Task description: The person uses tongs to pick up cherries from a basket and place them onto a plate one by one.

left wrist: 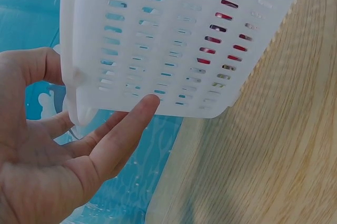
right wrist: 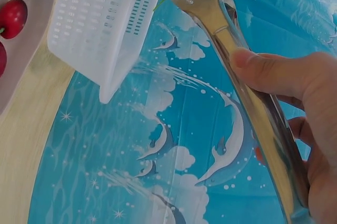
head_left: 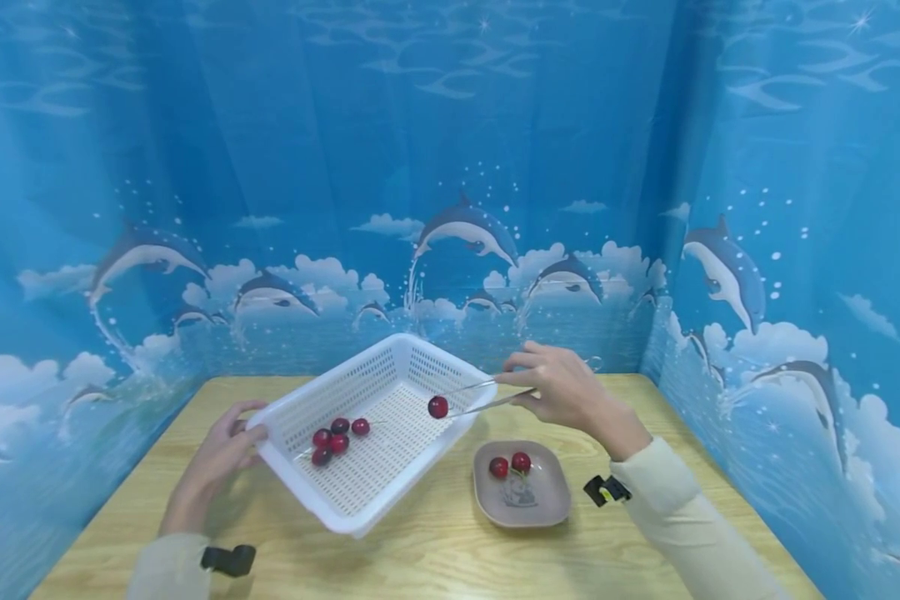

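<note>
My left hand grips the left end of a white perforated plastic basket, thumb on the rim and fingers beneath. The basket is tilted, and several dark red cherries lie grouped in its left part. In my right hand are metal tongs with slotted ends. Their tips pinch one cherry over the right side of the basket; in the right wrist view it shows red through the slots. A pinkish square dish with two cherries stands to the right of the basket, below my right forearm.
Everything is over a light wood-grain table. A blue curtain printed with dolphins and clouds closes off the back and both sides. Black straps with small devices sit on both wrists.
</note>
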`<state>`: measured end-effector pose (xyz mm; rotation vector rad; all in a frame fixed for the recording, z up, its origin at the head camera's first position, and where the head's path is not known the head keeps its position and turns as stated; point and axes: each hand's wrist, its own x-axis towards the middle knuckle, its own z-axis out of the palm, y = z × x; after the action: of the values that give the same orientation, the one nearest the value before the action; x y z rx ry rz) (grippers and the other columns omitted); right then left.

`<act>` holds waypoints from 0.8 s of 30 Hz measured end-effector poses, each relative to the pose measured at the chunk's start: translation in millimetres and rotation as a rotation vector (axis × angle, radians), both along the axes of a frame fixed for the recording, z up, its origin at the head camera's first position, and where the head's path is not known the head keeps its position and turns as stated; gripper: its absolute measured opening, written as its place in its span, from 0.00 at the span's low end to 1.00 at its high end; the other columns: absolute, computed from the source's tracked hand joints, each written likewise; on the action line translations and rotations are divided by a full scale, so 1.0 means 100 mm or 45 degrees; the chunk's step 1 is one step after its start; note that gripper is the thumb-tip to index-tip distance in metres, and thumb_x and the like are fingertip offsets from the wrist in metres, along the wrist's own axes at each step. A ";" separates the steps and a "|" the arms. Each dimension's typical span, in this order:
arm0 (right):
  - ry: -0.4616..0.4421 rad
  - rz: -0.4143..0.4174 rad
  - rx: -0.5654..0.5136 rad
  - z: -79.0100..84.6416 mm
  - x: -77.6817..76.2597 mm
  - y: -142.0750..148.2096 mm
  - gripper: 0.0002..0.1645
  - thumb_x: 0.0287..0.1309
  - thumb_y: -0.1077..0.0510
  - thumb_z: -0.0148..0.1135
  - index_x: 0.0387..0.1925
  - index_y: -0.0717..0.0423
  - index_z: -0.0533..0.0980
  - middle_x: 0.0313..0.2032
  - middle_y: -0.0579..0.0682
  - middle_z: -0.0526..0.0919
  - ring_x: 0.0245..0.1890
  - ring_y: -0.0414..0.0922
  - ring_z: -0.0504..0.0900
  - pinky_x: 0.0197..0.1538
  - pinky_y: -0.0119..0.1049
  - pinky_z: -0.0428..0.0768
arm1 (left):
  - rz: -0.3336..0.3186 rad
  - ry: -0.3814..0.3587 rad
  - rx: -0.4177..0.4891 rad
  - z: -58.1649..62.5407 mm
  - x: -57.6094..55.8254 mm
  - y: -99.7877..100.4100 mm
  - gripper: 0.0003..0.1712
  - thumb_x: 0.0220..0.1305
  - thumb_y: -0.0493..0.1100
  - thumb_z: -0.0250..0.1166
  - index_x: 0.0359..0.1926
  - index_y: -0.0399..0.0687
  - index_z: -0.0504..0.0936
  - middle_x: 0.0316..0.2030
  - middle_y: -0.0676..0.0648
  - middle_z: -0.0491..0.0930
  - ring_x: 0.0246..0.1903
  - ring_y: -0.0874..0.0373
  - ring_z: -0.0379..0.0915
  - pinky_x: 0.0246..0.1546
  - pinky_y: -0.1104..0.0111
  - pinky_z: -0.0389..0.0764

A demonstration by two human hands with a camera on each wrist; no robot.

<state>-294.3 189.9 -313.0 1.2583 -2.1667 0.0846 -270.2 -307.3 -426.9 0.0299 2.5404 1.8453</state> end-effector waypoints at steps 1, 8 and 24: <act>0.002 0.001 -0.006 0.00 0.01 0.02 0.20 0.44 0.56 0.83 0.43 0.47 0.89 0.40 0.44 0.89 0.38 0.42 0.82 0.33 0.30 0.84 | 0.002 -0.003 -0.004 0.00 0.00 0.00 0.36 0.75 0.37 0.54 0.77 0.33 0.51 0.65 0.21 0.67 0.51 0.52 0.82 0.52 0.58 0.92; 0.025 0.002 -0.040 -0.04 0.03 0.13 0.20 0.43 0.57 0.84 0.42 0.48 0.90 0.39 0.44 0.89 0.35 0.42 0.80 0.31 0.32 0.82 | 0.000 -0.006 -0.024 0.01 0.01 0.00 0.36 0.75 0.38 0.54 0.77 0.34 0.51 0.66 0.21 0.66 0.55 0.46 0.80 0.53 0.56 0.91; 0.051 0.023 -0.096 -0.15 0.04 0.33 0.21 0.38 0.61 0.85 0.40 0.50 0.89 0.38 0.45 0.89 0.34 0.41 0.81 0.29 0.32 0.82 | 0.001 0.001 -0.031 0.03 0.02 0.01 0.36 0.74 0.38 0.54 0.77 0.33 0.51 0.65 0.21 0.66 0.55 0.45 0.81 0.53 0.56 0.91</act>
<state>-290.7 222.8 -328.3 1.2266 -2.0987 0.1461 -268.3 -305.8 -424.2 0.0300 2.5633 1.8147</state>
